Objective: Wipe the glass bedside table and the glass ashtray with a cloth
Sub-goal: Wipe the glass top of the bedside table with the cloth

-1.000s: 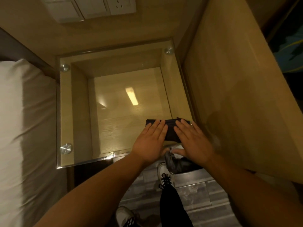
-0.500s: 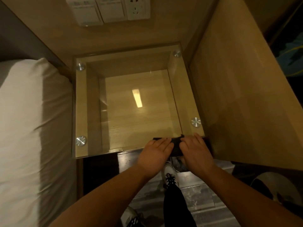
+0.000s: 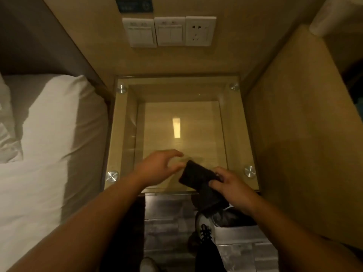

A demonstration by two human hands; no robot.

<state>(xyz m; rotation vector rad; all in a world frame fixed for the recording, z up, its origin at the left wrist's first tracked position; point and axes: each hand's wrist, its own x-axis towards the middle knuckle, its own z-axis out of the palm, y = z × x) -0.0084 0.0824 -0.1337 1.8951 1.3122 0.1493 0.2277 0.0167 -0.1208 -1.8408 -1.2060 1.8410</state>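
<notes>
While the dark cloth (image 3: 198,177) lies over the near edge of the glass counter (image 3: 180,122), gathered in a fold with its lower part hanging past that edge toward the floor, the wiping of the top appears to be in hand and not yet closed out. The right hand (image 3: 233,185) holds the cloth at the counter's near right corner, its fingers (image 3: 215,183) curled tight on the fabric. The left hand (image 3: 161,167) hangs just beside the cloth's far end, over the near middle of the counter; its fingers (image 3: 174,154) are spread and loosely curved, holding nothing, and whether they touch the glass cannot be told.

Judged from the surface alone, the glass reads clean across the middle and far side of the counter: a ceiling light reflects sharply, and no streaks or marks show, though the dim light limits that finding. All four metal studs (image 3: 249,171) at the counter's corners are exposed. The cloth covers only a small patch at the near edge.

No glass ashtray is visible on the counter, on the shelf seen through the glass, or on the bed (image 3: 49,144) to the counter's left. That half of the task therefore cannot be confirmed as done; I judge it outstanding or out of view.
</notes>
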